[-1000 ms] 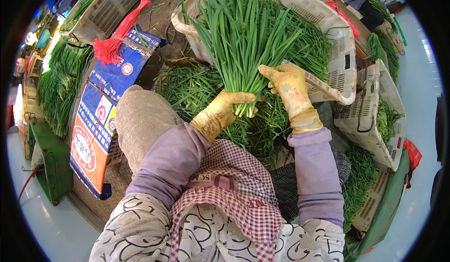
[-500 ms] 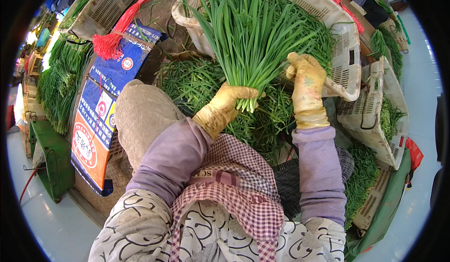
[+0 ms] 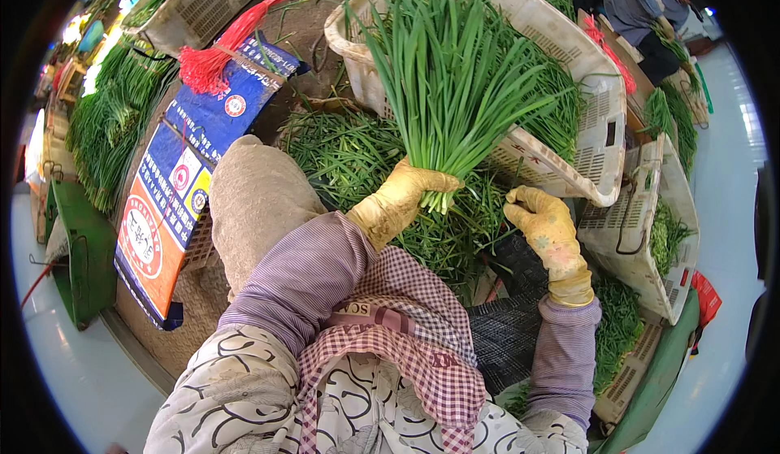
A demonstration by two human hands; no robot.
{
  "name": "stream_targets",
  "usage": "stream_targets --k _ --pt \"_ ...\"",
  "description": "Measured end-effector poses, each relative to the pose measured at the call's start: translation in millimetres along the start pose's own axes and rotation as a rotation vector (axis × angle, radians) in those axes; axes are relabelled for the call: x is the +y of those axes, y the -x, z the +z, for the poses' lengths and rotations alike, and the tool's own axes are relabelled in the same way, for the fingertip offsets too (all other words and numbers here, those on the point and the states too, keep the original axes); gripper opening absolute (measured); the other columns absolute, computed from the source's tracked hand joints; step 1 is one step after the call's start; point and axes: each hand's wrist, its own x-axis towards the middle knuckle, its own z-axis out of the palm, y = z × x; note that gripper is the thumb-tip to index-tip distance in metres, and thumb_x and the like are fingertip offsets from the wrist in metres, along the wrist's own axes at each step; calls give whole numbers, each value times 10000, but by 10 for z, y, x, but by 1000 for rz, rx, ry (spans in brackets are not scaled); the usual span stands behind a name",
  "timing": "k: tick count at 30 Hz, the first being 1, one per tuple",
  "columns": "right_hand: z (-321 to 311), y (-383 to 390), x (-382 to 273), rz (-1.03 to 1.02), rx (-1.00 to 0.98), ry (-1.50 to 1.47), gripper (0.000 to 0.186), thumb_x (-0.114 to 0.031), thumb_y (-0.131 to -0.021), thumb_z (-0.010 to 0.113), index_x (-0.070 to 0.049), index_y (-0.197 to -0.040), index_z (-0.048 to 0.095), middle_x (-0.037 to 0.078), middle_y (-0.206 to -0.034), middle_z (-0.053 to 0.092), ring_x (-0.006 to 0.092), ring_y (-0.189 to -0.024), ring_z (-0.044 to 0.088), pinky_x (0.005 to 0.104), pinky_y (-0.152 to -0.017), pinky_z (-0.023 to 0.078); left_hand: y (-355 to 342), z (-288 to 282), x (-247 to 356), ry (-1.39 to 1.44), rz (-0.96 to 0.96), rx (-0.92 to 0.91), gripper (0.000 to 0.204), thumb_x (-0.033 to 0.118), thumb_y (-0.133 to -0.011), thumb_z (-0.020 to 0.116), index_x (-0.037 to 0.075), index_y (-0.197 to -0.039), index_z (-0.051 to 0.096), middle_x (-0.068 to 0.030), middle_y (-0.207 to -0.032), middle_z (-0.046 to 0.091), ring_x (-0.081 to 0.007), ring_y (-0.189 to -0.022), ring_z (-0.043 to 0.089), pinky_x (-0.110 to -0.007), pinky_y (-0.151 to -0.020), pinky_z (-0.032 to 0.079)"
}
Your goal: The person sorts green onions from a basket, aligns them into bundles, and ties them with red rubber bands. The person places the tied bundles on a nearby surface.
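**One bunch of chives held over the crates**

One red tassel bundle [image 3: 213,57] is seen at far left on a blue printed sack [image 3: 175,186]. One bunch of green chives [image 3: 455,88] is gripped near its cut ends by the left hand [image 3: 398,202], fingers curled tight. The right hand [image 3: 548,230], gloved, is held loosely curled and empty beside it. Three white crates [image 3: 597,137] are counted at right.

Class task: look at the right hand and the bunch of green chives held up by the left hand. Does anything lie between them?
Nothing visible does. The left hand grips the bunch of chives near its cut ends; the right hand is open just beside those ends, with only a bare gap between.
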Motion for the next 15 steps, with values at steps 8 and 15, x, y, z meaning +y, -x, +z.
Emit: stream_targets --k 8,15 --pt "508 -478 -887 -623 245 2 154 -263 -895 623 -132 -955 679 86 -918 702 282 -851 681 369 -736 536 -20 32 0 53 -4 52 593 -129 -717 680 41 -1267 538 -100 -990 669 -241 -873 669 -362 -709 559" --pt "757 -692 -957 -445 171 163 210 -307 -902 622 -116 -943 699 97 -904 710 321 -818 679 405 -710 530 -37 -25 -4 48 23 -34 758 -103 -716 682 85 -1400 414 -86 -1107 640 -231 -1007 650 -356 -839 553"
